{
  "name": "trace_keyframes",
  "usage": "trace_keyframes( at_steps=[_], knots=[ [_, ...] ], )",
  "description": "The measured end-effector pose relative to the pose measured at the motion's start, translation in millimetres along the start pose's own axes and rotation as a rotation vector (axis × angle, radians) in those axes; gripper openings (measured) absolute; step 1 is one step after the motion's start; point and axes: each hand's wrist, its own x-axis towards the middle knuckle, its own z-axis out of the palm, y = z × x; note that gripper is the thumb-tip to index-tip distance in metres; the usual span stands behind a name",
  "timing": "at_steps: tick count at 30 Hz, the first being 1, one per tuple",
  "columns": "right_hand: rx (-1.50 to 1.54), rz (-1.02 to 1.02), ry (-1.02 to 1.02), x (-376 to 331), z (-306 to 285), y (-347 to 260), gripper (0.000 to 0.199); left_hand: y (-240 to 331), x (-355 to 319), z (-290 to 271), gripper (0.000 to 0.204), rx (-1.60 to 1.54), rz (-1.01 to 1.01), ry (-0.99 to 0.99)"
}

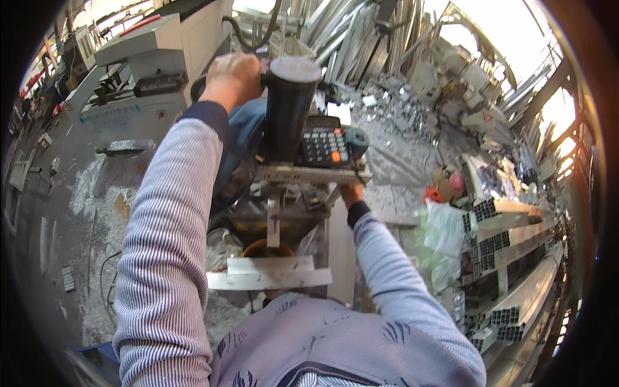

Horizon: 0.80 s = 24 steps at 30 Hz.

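My left hand (233, 76) is closed in a fist round a dark curved handle (197, 88), left of a tall black cylinder (284, 116) with a pale grey top. My right hand (351, 192) reaches to the right end of a narrow metal ledge (303, 174); its fingers are hidden beneath that end. On the ledge a black calculator (324, 143) with orange keys leans beside a teal-and-black tape measure (356, 142). Below, a metal strip (273, 222) hangs over a yellowish round part (267, 248). Two pale bars (271, 271) lie across the machine's near side.
Stacked square metal tubes (509, 251) lie at the right, next to clear plastic wrap (443, 232). Metal offcuts (406, 106) litter the floor beyond the machine. Long profiles (342, 39) lean at the back. A pale machine cabinet (155, 48) stands far left.
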Motion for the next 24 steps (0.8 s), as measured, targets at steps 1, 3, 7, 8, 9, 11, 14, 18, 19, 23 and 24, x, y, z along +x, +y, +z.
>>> trace_keyframes(
  at_steps=[1,3,7,8,9,11,14,18,19,23,24],
  knots=[
    [0.061,-0.028,0.045,0,2,2,0.025,-1,0,2,0.018,-0.001,-0.003,0.013],
    [0.151,0.008,0.030,2,3,3,0.024,-1,0,5,0.021,-0.003,-0.005,-0.001],
    [0.196,0.141,-0.169,5,-13,-3,0.029,-1,1,6,0.027,-0.002,-0.007,-0.037],
    [0.226,0.189,-0.203,7,-18,-5,0.029,-2,1,8,0.028,-0.001,-0.011,-0.025],
    [0.127,0.131,-0.229,9,-22,-7,0.029,-2,1,9,0.025,0.025,0.007,0.056],
    [0.197,0.213,-0.256,11,-25,-12,0.029,-5,1,13,0.025,0.036,0.039,0.085],
    [0.145,0.260,-0.316,12,-24,-14,0.032,-5,2,16,0.024,0.052,0.046,0.087],
    [0.291,0.246,-0.229,11,-23,-15,0.026,-3,-2,14,0.024,0.058,0.054,0.088],
    [0.254,0.235,-0.255,11,-24,-16,0.026,-3,-3,12,0.025,0.059,0.067,0.076],
    [-0.019,0.263,-0.494,15,-32,-22,0.027,1,-5,9,0.026,0.078,0.038,0.095],
    [-0.047,0.206,-0.503,17,-33,-24,0.028,1,-5,8,0.026,0.077,0.039,0.096]
  ],
)
